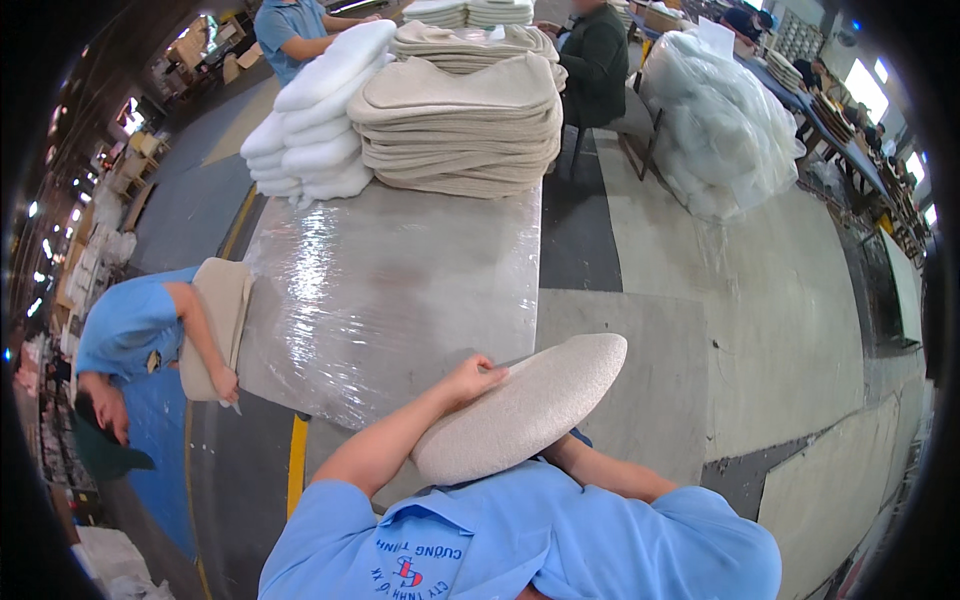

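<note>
Against the front of my body is a beige fabric cushion point(520, 411), a long rounded piece with a pebbly weave, tilted up toward the right. My left hand point(474, 380) grips its upper left edge, with fingers curled over the fabric. The right forearm point(610, 470) runs in behind the cushion's lower right side, so the right hand itself is hidden. Beyond my left hand is a table point(420, 260) under shiny clear plastic film. At its far end lie a pile of beige fabric pieces point(460, 130) and a pile of white padding point(330, 110).
At the table's left side, a co-worker point(140, 320) in a blue shirt holds another beige piece point(222, 310). Two more people stand or sit past the piles. A large clear bag of white filling point(715, 120) is at the far right, near a long blue worktable point(830, 120).
</note>
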`<move>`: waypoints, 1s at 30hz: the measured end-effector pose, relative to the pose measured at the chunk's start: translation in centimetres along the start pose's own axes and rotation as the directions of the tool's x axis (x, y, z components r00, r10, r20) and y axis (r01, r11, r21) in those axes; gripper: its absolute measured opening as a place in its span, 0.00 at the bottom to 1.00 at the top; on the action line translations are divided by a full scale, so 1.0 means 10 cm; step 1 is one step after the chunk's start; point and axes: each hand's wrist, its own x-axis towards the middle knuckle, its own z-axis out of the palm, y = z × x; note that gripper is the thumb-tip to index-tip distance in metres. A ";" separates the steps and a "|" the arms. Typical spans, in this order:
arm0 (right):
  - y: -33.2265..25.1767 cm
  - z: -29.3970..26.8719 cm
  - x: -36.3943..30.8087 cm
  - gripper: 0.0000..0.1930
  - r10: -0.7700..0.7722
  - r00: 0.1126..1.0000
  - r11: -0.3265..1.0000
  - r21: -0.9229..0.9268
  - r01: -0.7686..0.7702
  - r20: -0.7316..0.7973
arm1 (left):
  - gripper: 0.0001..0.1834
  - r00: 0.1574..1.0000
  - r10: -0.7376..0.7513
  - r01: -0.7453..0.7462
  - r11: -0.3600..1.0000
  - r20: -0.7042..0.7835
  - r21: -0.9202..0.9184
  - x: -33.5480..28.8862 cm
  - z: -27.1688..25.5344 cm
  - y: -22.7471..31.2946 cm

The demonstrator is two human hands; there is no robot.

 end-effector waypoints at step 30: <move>-0.53 0.66 -0.01 0.25 0.096 0.705 0.937 0.303 0.174 -0.703 | 0.21 0.889 0.330 -0.144 0.859 -0.317 0.491 0.01 0.32 -0.20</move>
